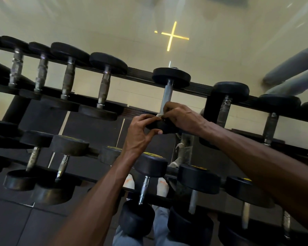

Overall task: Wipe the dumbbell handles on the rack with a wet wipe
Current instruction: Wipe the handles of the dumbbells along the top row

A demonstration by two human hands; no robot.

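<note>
Rack [199,87], black, two tiers, runs across the whole view & carries the dumbbells. Upper tier left of the grips: a row of dumbbells w/ dull, mottled grey handles [68,79] and black round heads. Right of the grips, more of the same, one mottled handle [224,110] just beside the right forearm. Lower tier below the grips: black-headed dumbbells [150,166], some w/ yellow markings on top, shorter shiny handles.

Dumbbell being worked on [171,77] sits on the upper tier, mid-frame. Its handle [167,96] looks smooth, bright silver, cleaner than its neighbours; far head up top, near head [160,126] under both grips.

Left grip [142,128]: fingers curled over the near head, thumb under its edge, holding it. Right grip [181,116]: fingers bunched at the bottom of the handle, pinching the wet wipe [159,115] against the metal. Only a small white scrap of the wipe shows, between the two grips, touching the handle where it meets the head.

Below the arms: grey trousers and light shoes [163,186], seen thru the rack.
</note>
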